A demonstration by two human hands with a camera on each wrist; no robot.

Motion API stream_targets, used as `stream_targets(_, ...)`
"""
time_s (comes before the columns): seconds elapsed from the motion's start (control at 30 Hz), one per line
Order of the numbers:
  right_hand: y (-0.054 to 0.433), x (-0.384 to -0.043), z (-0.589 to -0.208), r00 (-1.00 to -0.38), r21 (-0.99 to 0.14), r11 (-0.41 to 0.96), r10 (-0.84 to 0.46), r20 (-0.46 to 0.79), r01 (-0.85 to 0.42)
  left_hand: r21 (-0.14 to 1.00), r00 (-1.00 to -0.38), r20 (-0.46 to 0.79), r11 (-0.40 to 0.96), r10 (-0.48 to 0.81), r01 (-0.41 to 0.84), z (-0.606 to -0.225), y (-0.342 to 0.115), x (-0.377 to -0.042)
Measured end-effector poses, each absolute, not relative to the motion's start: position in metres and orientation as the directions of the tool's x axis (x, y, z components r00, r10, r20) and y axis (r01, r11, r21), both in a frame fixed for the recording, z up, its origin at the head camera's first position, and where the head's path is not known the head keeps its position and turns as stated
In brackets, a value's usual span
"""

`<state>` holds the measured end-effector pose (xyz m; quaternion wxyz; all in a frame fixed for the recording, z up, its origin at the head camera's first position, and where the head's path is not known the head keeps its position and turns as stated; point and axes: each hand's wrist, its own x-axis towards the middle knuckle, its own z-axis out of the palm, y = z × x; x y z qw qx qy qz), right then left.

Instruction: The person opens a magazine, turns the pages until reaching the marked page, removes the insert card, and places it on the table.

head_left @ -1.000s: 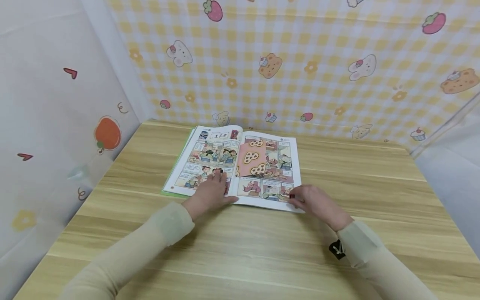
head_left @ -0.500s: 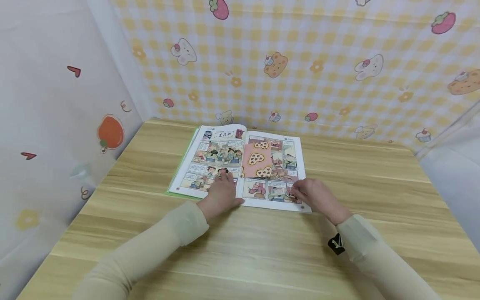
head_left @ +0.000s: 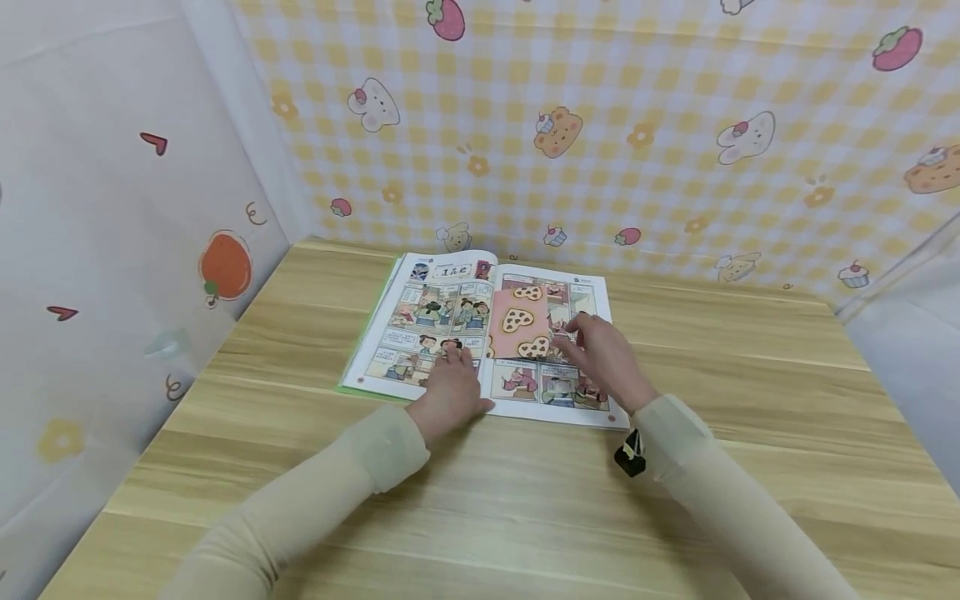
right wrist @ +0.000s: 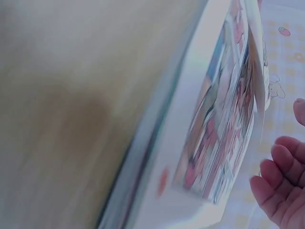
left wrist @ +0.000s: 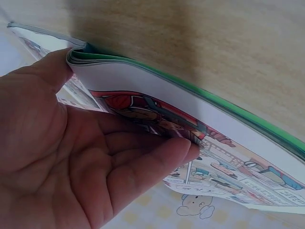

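A comic book (head_left: 551,417) lies open on the wooden table, with printed panels on both pages. On its right page, along the spine, is a pink card (head_left: 501,312) with heart-shaped cookie pictures. My left hand (head_left: 450,392) rests on the lower left page, thumb at the spine's bottom edge; the left wrist view shows its fingers (left wrist: 147,174) extended against the page. Over the right page, my right hand (head_left: 603,354) is beside the card's right edge, holding nothing that I can see. In the right wrist view its fingers (right wrist: 281,171) are loosely bent and apart from the thumb.
The wooden table (head_left: 480,517) stretches around the book on all sides. Behind it hangs a yellow checked cloth (head_left: 510,183) with cartoon prints, and a white printed cloth (head_left: 97,208) covers the left side. A small black object (head_left: 630,454) is at my right wrist.
My right hand has left the lower right corner of the page and moved up and left toward the pink card. The left hand stays on the left page; the view has shifted slightly.
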<state>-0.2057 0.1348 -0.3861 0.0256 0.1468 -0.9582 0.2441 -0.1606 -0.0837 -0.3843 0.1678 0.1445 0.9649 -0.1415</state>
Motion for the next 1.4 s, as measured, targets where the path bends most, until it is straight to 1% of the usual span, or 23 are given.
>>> stream_targets(0.3, 0.112, -0.221, -0.389, -0.988, -0.549, 0.829, -0.149, -0.028, -0.109, -0.178, -0.909, -0.377, 0.949, 0.179, 0.261, -0.384, -0.078, -0.16)
stream_targets(0.4, 0.107, -0.225, -0.392, -0.991, -0.555, 0.829, -0.119, -0.056, -0.068, -0.176, -0.915, -0.368, 0.953, 0.167, 0.245, -0.384, -0.078, -0.159)
stream_targets(0.73, 0.098, -0.236, -0.403, -0.993, -0.503, 0.864, -0.073, -0.094, -0.016, -0.134, -0.928, -0.347, 0.972, 0.137, 0.193, -0.386, -0.075, -0.155)
stream_targets(0.97, 0.097, -0.234, -0.409, -0.987, -0.471, 0.881, -0.03, -0.16, 0.05, -0.203, -0.919, -0.337, 0.937, 0.205, 0.283, -0.386, -0.076, -0.154)
stream_targets(1.07, 0.097, -0.233, -0.41, -0.987, -0.46, 0.886, -0.024, -0.162, 0.054, -0.243, -0.915, -0.335, 0.918, 0.225, 0.315, -0.386, -0.075, -0.153)
stream_targets(1.23, 0.096, -0.233, -0.409, -0.991, -0.425, 0.904, -0.021, -0.133, 0.038, -0.273, -0.915, -0.328, 0.903, 0.236, 0.331, -0.386, -0.073, -0.152)
stream_targets(1.4, 0.092, -0.234, -0.408, -0.987, -0.415, 0.909, -0.035, -0.154, 0.032, -0.312, -0.916, -0.331, 0.89, 0.227, 0.333, -0.388, -0.074, -0.151)
